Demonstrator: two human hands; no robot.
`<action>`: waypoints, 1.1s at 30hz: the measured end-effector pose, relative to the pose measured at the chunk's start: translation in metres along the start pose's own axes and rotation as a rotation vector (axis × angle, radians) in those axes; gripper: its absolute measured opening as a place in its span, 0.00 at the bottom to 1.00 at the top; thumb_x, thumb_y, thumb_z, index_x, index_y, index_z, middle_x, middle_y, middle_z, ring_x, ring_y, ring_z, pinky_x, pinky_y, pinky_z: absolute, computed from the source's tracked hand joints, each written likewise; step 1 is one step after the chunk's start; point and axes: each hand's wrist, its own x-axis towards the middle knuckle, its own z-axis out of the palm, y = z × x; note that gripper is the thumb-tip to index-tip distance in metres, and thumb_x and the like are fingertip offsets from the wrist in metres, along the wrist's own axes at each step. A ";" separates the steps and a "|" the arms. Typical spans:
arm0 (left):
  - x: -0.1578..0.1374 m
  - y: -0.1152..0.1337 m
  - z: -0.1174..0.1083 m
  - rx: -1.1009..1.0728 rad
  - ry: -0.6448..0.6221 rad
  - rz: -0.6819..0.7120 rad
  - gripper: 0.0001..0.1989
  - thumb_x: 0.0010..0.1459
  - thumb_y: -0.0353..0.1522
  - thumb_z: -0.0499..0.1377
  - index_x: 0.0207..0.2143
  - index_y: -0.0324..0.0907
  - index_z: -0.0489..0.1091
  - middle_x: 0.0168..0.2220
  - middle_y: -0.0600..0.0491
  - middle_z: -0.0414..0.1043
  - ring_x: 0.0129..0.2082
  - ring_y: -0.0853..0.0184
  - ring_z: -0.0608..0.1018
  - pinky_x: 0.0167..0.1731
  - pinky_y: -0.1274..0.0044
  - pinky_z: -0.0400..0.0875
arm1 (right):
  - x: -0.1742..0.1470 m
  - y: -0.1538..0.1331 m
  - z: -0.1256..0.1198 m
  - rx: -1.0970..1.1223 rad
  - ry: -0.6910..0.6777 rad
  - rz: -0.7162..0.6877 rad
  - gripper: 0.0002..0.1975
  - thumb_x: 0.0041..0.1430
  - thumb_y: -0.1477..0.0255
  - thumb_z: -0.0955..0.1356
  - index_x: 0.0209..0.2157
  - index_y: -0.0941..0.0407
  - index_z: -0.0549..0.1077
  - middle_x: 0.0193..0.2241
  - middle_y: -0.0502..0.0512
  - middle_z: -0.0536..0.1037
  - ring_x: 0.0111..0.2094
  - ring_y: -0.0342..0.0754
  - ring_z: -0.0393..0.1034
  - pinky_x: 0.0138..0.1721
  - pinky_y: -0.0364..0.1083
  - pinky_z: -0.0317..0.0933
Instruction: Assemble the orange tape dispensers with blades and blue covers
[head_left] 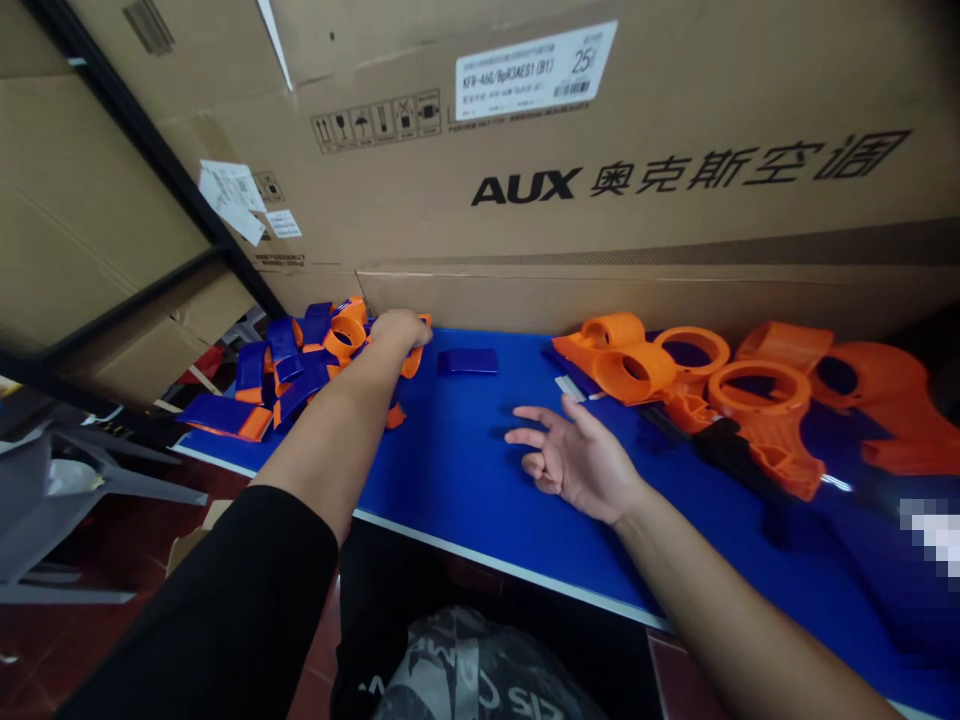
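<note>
My left hand [403, 328] reaches to the far edge of the blue table, at the right end of a pile of orange and blue tape dispensers [304, 365]. Its fingers curl over an orange tape dispenser [412, 362], which the hand partly covers. A flat dark-blue piece [467, 361] lies alone to the right of that hand. Over the middle of the table, my right hand [574, 455] is turned palm up, fingers apart and holding nothing. Right of it lie several orange tape dispenser frames [761, 390] with round hubs.
A large cardboard box [637, 230] stands along the table's back edge. A black tool-like object [731, 455] lies among the orange frames. Grey plastic stools [112, 480] and a black metal frame [161, 150] are at left. A small orange scrap [395, 416] rests near my left forearm.
</note>
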 end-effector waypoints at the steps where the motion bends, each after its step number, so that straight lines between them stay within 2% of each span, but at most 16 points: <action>1: 0.002 0.001 -0.001 0.019 0.006 0.006 0.19 0.40 0.37 0.77 0.24 0.39 0.71 0.37 0.40 0.80 0.55 0.44 0.75 0.61 0.48 0.61 | 0.000 0.000 -0.001 -0.004 -0.002 0.001 0.25 0.65 0.47 0.64 0.52 0.51 0.69 0.38 0.59 0.82 0.21 0.47 0.69 0.15 0.41 0.54; 5: 0.005 0.009 0.002 0.134 0.027 0.090 0.20 0.40 0.41 0.78 0.25 0.39 0.73 0.41 0.36 0.80 0.62 0.37 0.67 0.62 0.44 0.55 | 0.001 0.001 -0.001 -0.023 -0.004 0.003 0.24 0.64 0.49 0.65 0.51 0.51 0.69 0.37 0.58 0.82 0.21 0.46 0.68 0.14 0.40 0.53; 8: -0.007 0.018 0.016 0.222 0.012 0.240 0.21 0.44 0.42 0.77 0.32 0.36 0.76 0.50 0.32 0.77 0.67 0.35 0.58 0.65 0.44 0.49 | 0.002 0.006 0.001 -0.062 0.021 -0.046 0.21 0.62 0.52 0.67 0.49 0.51 0.70 0.34 0.55 0.80 0.18 0.43 0.63 0.14 0.39 0.50; 10: -0.021 0.022 0.030 0.296 -0.081 0.382 0.25 0.44 0.40 0.77 0.41 0.36 0.78 0.57 0.32 0.74 0.68 0.37 0.58 0.67 0.49 0.48 | 0.003 0.011 0.002 -0.128 0.077 -0.140 0.19 0.60 0.55 0.70 0.46 0.51 0.71 0.30 0.51 0.77 0.17 0.40 0.58 0.14 0.38 0.46; 13: -0.042 0.023 0.051 0.409 -0.264 0.551 0.38 0.41 0.38 0.78 0.56 0.40 0.75 0.63 0.35 0.70 0.68 0.40 0.62 0.69 0.54 0.50 | 0.007 0.017 0.003 -0.327 0.205 -0.339 0.14 0.57 0.60 0.72 0.41 0.52 0.72 0.27 0.47 0.73 0.17 0.39 0.53 0.15 0.38 0.42; 16: -0.056 0.024 0.065 0.454 -0.345 0.601 0.47 0.43 0.38 0.77 0.65 0.39 0.68 0.66 0.32 0.66 0.69 0.38 0.62 0.69 0.53 0.51 | 0.009 0.017 -0.003 -0.654 0.464 -0.622 0.10 0.57 0.64 0.71 0.38 0.52 0.73 0.26 0.47 0.70 0.22 0.42 0.60 0.23 0.41 0.56; 18: -0.065 0.030 0.074 0.450 -0.357 0.636 0.49 0.50 0.42 0.74 0.70 0.38 0.60 0.68 0.31 0.63 0.71 0.39 0.61 0.69 0.53 0.52 | 0.009 0.013 -0.010 -0.845 0.761 -0.823 0.11 0.56 0.65 0.71 0.40 0.52 0.73 0.29 0.50 0.71 0.28 0.46 0.65 0.31 0.46 0.63; 20: -0.074 0.043 0.084 0.385 -0.338 0.718 0.49 0.57 0.44 0.69 0.73 0.39 0.53 0.70 0.32 0.59 0.72 0.42 0.59 0.69 0.55 0.54 | 0.006 0.008 -0.018 -0.927 1.064 -0.984 0.16 0.55 0.66 0.71 0.46 0.53 0.72 0.34 0.54 0.72 0.32 0.50 0.68 0.37 0.50 0.65; 22: -0.085 0.062 0.096 0.263 -0.301 0.842 0.48 0.58 0.43 0.68 0.74 0.41 0.50 0.72 0.34 0.57 0.73 0.44 0.58 0.69 0.56 0.53 | 0.003 0.002 -0.027 -0.922 1.275 -1.086 0.21 0.54 0.68 0.70 0.50 0.54 0.69 0.40 0.58 0.72 0.36 0.53 0.69 0.40 0.53 0.66; 24: -0.094 0.086 0.110 0.156 -0.285 0.970 0.47 0.58 0.41 0.68 0.74 0.43 0.51 0.72 0.37 0.57 0.74 0.45 0.57 0.70 0.55 0.51 | 0.002 -0.004 -0.034 -0.876 1.382 -1.133 0.23 0.52 0.71 0.68 0.52 0.54 0.66 0.45 0.62 0.71 0.39 0.54 0.69 0.41 0.54 0.66; 26: -0.099 0.110 0.123 0.139 -0.311 1.060 0.41 0.60 0.38 0.67 0.72 0.44 0.57 0.71 0.40 0.61 0.73 0.46 0.59 0.70 0.53 0.50 | 0.001 -0.008 -0.038 -0.826 1.421 -1.144 0.24 0.50 0.72 0.66 0.51 0.54 0.64 0.48 0.63 0.70 0.40 0.55 0.70 0.41 0.55 0.66; 27: -0.100 0.121 0.128 0.162 -0.327 1.084 0.35 0.61 0.36 0.65 0.69 0.45 0.61 0.69 0.41 0.64 0.71 0.47 0.62 0.70 0.54 0.51 | 0.001 -0.009 -0.038 -0.802 1.429 -1.144 0.24 0.50 0.73 0.66 0.51 0.54 0.63 0.48 0.63 0.70 0.40 0.55 0.70 0.41 0.55 0.66; 30: -0.095 0.147 0.131 0.256 -0.354 1.089 0.18 0.65 0.28 0.57 0.55 0.43 0.75 0.58 0.42 0.76 0.61 0.51 0.74 0.63 0.58 0.61 | 0.001 -0.012 -0.038 -0.724 1.440 -1.148 0.24 0.48 0.74 0.65 0.49 0.54 0.61 0.46 0.63 0.70 0.39 0.54 0.71 0.39 0.54 0.67; 33: -0.086 0.151 0.114 0.282 -0.322 1.054 0.16 0.65 0.25 0.53 0.49 0.41 0.77 0.45 0.41 0.81 0.52 0.53 0.79 0.58 0.61 0.65 | 0.001 -0.015 -0.038 -0.609 1.446 -1.172 0.23 0.48 0.73 0.65 0.48 0.53 0.61 0.45 0.62 0.70 0.39 0.53 0.72 0.38 0.52 0.68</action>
